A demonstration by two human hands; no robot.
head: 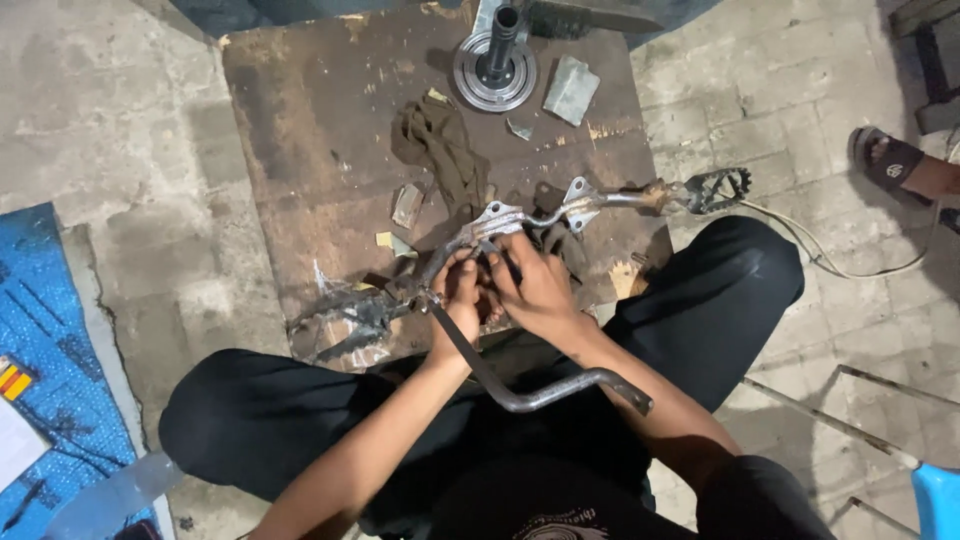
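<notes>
A bent metal footrest bar with toothed foot pegs at its ends lies across a dark, stained wooden board. My left hand and my right hand meet at the bar's middle, fingers closed on a small part there that I cannot make out. A curved steel lever runs from under my hands toward my lap. I sit cross-legged in black trousers.
A round metal hub with a shaft, a grey block and a brown rag lie on the board. Another person's sandalled foot is at the right. A blue mat lies left, a cable right.
</notes>
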